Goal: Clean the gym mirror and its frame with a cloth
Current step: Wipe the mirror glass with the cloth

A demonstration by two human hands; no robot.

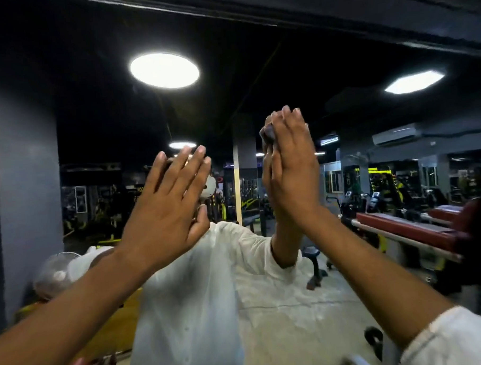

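A dark cloth is pressed to the mirror by the right hand, fingers straight. The left hand is spread alongside, well below the top frame.

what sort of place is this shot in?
A gym, seen mostly in a wall mirror: a red padded bench at right, with yellow-and-black weight machines behind it.

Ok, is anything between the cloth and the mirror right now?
Nothing visible. The right hand presses the dark cloth straight onto the mirror with flat fingers; the left hand is spread to its side, apart from it.
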